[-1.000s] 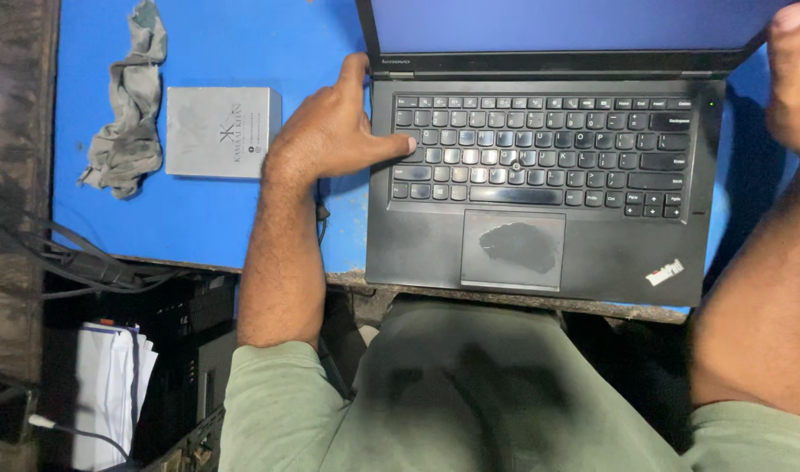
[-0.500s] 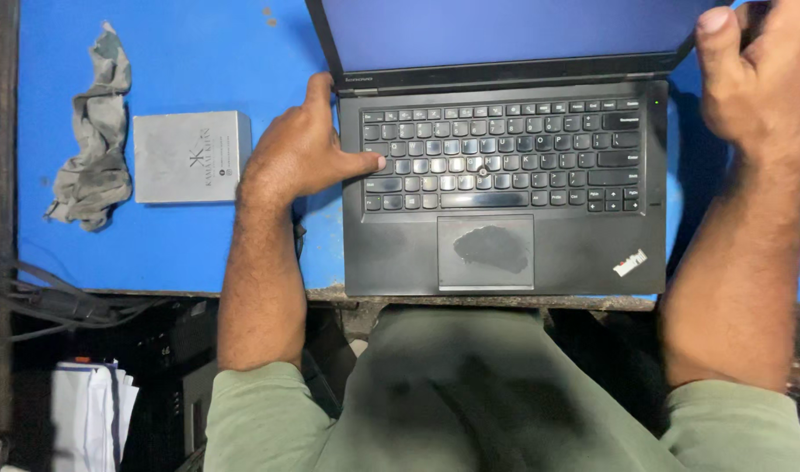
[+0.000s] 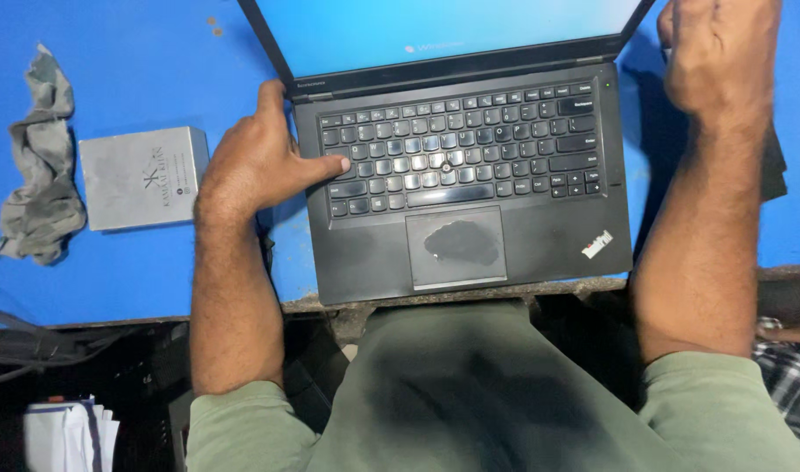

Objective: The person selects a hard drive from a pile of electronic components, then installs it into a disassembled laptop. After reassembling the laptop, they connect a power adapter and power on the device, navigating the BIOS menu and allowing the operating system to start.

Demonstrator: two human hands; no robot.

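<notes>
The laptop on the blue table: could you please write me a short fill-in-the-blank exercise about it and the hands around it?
1. The left hand rests on the laptop with a finger on the ____.
2. The right hand is raised beside the screen, closed into a ____.
3. The grey box lies between the left hand and a crumpled ____.
4. The table is coloured ____.

Missing words: keyboard; fist; cloth; blue
</notes>
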